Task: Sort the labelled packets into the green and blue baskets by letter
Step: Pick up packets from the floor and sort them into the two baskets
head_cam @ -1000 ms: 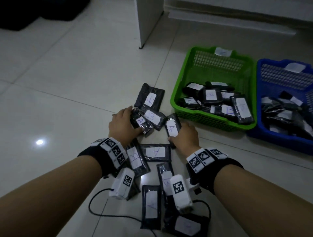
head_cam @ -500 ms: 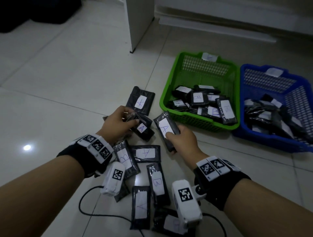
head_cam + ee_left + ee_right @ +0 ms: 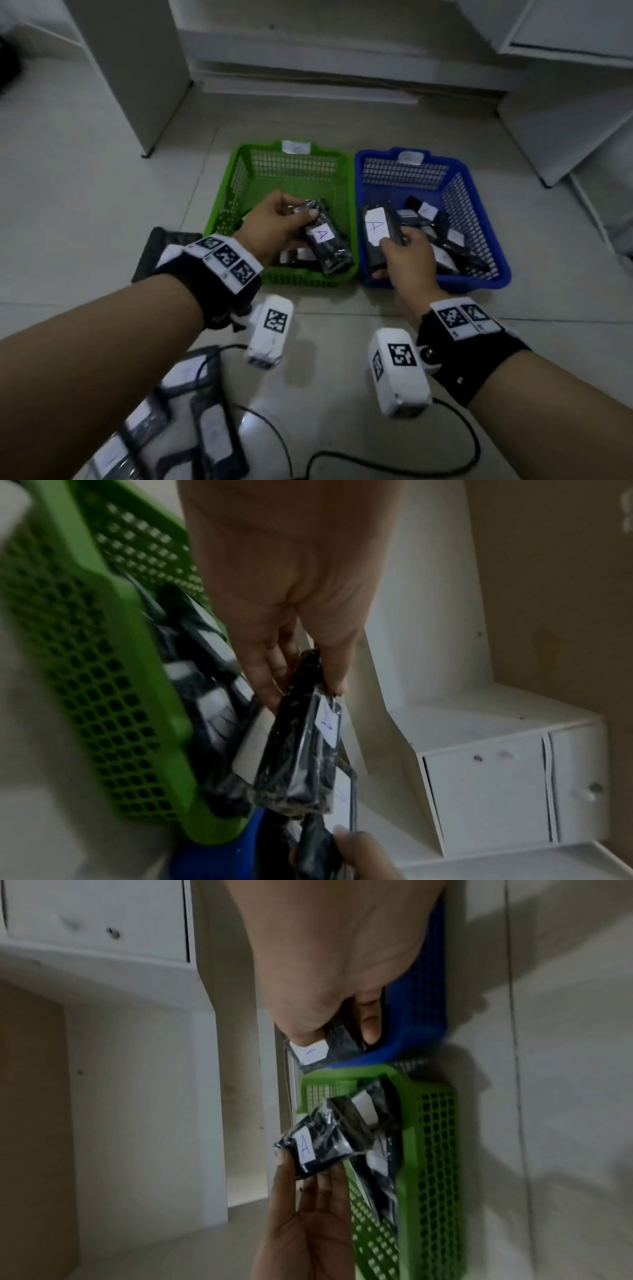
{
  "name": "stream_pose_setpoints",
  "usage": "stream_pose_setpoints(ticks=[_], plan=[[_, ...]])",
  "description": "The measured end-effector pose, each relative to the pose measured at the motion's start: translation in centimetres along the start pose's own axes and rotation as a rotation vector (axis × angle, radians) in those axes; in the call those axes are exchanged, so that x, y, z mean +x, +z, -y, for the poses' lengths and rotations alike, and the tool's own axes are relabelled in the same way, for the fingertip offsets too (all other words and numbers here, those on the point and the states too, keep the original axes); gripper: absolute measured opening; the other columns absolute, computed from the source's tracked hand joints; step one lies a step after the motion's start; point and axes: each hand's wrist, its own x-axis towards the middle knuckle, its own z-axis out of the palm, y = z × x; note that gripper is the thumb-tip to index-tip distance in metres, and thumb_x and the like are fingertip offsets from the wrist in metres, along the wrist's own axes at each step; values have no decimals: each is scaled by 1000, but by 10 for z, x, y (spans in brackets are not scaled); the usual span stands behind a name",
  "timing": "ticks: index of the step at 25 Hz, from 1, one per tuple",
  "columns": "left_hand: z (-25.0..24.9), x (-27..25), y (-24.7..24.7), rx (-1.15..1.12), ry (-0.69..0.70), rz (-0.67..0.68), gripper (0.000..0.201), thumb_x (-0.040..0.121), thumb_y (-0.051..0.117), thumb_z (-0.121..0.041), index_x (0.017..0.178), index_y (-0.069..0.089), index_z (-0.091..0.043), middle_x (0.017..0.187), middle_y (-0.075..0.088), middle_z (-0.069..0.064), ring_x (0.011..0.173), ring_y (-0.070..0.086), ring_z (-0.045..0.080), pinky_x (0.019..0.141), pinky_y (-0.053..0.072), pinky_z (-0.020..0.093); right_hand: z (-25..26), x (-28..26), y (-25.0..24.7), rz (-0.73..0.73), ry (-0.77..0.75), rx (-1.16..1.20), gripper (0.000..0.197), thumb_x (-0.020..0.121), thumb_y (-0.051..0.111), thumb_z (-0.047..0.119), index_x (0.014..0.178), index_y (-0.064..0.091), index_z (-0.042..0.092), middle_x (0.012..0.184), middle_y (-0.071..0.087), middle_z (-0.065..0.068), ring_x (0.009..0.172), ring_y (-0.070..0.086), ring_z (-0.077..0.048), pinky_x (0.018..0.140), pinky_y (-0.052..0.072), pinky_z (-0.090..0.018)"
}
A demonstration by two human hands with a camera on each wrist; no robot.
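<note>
My left hand pinches a black packet labelled A by its top end and holds it over the green basket. The same packet hangs from the fingers in the left wrist view. My right hand grips another black packet labelled A over the left side of the blue basket; the right wrist view shows this packet under the thumb. Both baskets hold several labelled packets.
Several more black packets lie on the tiled floor at the lower left, one left of the green basket. A black cable loops across the floor near me. White furniture stands behind and to the right of the baskets.
Both hands have lifted their packets off the floor pile and carried them forward, the left over the green basket, the right over the blue one. The view has turned toward the baskets.
</note>
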Motion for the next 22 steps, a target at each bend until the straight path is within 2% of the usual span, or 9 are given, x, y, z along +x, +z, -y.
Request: stream_pose_setpoints(ticks=[2, 5, 7, 9, 12, 15, 17, 19, 22], plan=[[-1, 31, 36, 78, 8, 30, 15, 83, 68, -7, 84, 56, -16, 88, 63, 8, 82, 66, 24, 74, 59, 45, -8, 25, -22, -118, 4, -2, 32, 81, 59, 10, 111, 47, 14, 84, 63, -3, 58, 62, -26, 62, 58, -54], [15, 68, 75, 269, 14, 10, 13, 79, 71, -14, 88, 67, -21, 94, 70, 9, 90, 68, 29, 83, 56, 48, -22, 48, -46, -177, 1, -23, 31, 82, 60, 8, 101, 39, 20, 91, 63, -7, 66, 65, -32, 65, 58, -52], [30, 79, 90, 432, 34, -34, 26, 76, 72, -19, 102, 69, -21, 97, 70, 3, 90, 68, 23, 86, 56, 37, -27, 55, -53, -139, -10, -35, 32, 85, 61, 3, 99, 36, 17, 93, 59, -6, 63, 64, -28, 65, 59, -48], [40, 80, 99, 714, 145, -39, 40, 76, 74, -23, 114, 65, -20, 106, 63, 1, 93, 63, 19, 86, 51, 27, -30, 60, -54, -111, -31, -63, 32, 86, 62, 2, 99, 35, 13, 100, 57, -10, 62, 63, -27, 65, 60, -47], [45, 77, 101, 982, 331, -20, 43, 78, 71, -26, 119, 61, -19, 118, 53, 11, 103, 57, 28, 93, 47, 34, -29, 65, -51, -96, -74, -272, 30, 85, 66, 11, 104, 43, 6, 99, 60, -14, 68, 62, -29, 67, 55, -38], [43, 71, 96, 1174, 348, 63, 49, 82, 66, -34, 128, 55, -21, 118, 52, 13, 110, 52, 33, 95, 46, 43, -32, 61, -51, -129, -124, -477, 34, 80, 70, 17, 106, 52, 4, 115, 53, -19, 94, 56, -30, 80, 42, -28], [34, 61, 85, 1223, 344, 188, 55, 85, 64, -34, 136, 47, -21, 124, 52, 14, 115, 51, 33, 98, 44, 40, -32, 49, -48, -155, -179, -547, 29, 80, 68, 18, 105, 60, 6, 117, 53, -20, 104, 55, -33, 93, 42, -30], [25, 42, 62, 1174, 403, 258, 51, 86, 63, -29, 135, 50, -21, 124, 56, 12, 113, 54, 28, 96, 45, 35, -31, 29, -40, -201, -287, -562, 22, 82, 63, 13, 103, 67, 7, 115, 55, -21, 108, 54, -34, 98, 39, -30], [18, -2, 11, 1070, 448, 235, 28, 84, 64, -18, 112, 67, -20, 107, 65, 2, 94, 61, 13, 84, 47, 22, -29, -18, -18, -119, -404, -444, 19, 84, 58, 6, 98, 72, 9, 108, 57, -16, 92, 57, -24, 81, 36, -14]])
